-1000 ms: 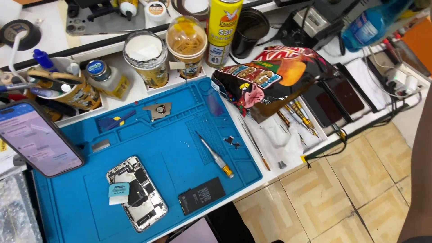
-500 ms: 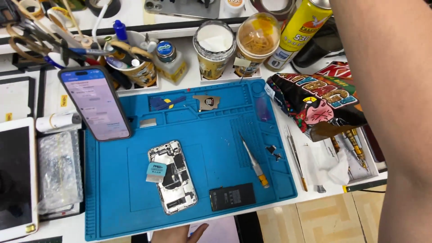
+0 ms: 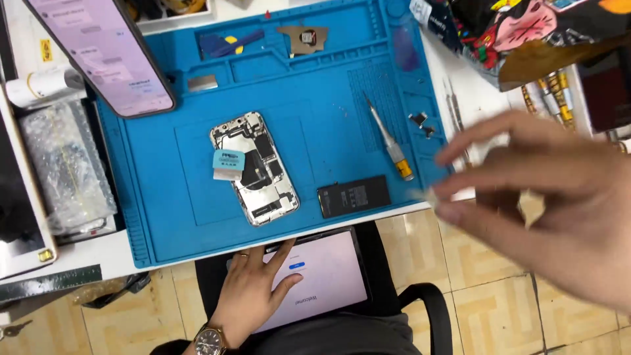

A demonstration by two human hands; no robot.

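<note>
My left hand point(image 3: 253, 292), with a wristwatch and a ring, lies flat with fingers spread on a lit tablet point(image 3: 328, 276) in my lap. My right hand point(image 3: 545, 204) is blurred at the right, over the table's front edge. Its thumb and fingers pinch a small pale piece point(image 3: 427, 193). On the blue work mat point(image 3: 158, 197) lies an opened phone body point(image 3: 256, 174) with a light-blue tab point(image 3: 228, 164) on it. A black battery point(image 3: 353, 196) lies to its right, and a yellow-handled screwdriver point(image 3: 391, 141) beyond that.
A phone with a lit screen point(image 3: 105, 52) leans over the mat's upper left corner. Bubble wrap point(image 3: 62, 164) lies to the left. A colourful snack bag point(image 3: 526, 33) and several screwdrivers point(image 3: 549, 98) sit at upper right. Small metal parts point(image 3: 420, 121) rest near the mat's right edge.
The view has come closer to the mat. My right hand has swung in from the right, pinching a small piece. My left hand has moved up onto the tablet.
</note>
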